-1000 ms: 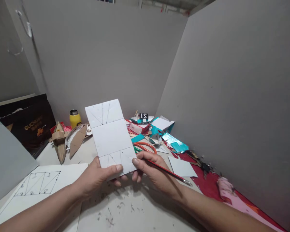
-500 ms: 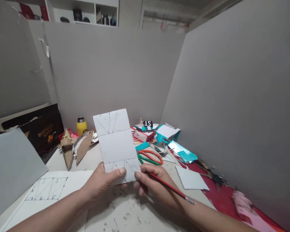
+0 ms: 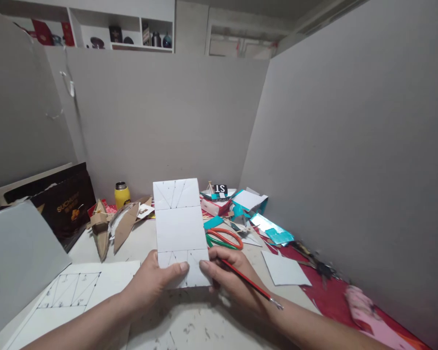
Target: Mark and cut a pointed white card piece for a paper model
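Observation:
A white card [image 3: 179, 228] stands nearly upright in front of me, held by both hands at its lower end. Dark slanting lines are drawn on its top and bottom sections, and two straight lines cross its width. My left hand [image 3: 155, 278] grips the lower left side, thumb flat on the front. At the lower right corner, the thumb of my right hand [image 3: 229, 272] presses on the card. A red and black pencil [image 3: 248, 282] also rests in my right hand, its metal end pointing down towards my wrist. The fingers behind the card are mostly hidden.
A sheet with a line drawing [image 3: 71, 291] lies at left. Scissors with orange and green handles [image 3: 224, 239] lie behind my right hand. Cardboard pieces [image 3: 126, 226], a yellow bottle [image 3: 122, 195] and a white square [image 3: 286, 268] are around. Grey partitions [image 3: 160, 116] enclose the table.
The card has turned from a leftward tilt to nearly upright, with both hands still on it. The view has tilted up slightly, showing more of the shelf.

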Demonstrator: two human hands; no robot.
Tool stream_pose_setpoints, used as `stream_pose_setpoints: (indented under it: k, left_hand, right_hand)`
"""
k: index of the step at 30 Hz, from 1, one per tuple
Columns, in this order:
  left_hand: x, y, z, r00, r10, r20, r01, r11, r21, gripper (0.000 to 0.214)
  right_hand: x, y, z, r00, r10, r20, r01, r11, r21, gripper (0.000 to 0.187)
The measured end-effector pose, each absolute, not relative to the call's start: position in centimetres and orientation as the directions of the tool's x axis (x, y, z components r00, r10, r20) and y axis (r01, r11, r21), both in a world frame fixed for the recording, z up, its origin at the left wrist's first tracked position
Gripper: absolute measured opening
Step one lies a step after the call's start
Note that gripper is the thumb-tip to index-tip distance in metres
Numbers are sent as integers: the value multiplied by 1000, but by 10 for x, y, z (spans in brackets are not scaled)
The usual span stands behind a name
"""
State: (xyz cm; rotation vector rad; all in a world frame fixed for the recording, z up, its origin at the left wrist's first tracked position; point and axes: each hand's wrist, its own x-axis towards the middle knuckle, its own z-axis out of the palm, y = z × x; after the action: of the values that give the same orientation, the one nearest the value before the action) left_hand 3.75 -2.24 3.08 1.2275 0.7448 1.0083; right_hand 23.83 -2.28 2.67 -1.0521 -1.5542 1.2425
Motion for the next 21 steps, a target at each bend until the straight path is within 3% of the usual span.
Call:
stream_pose_setpoints:
  k: [21]
  left_hand:
    - [44, -28, 24, 313, 949, 44, -186, 16, 982, 45]
  right_hand:
    - [233, -28, 33, -277, 957, 86, 135, 127, -983, 37]
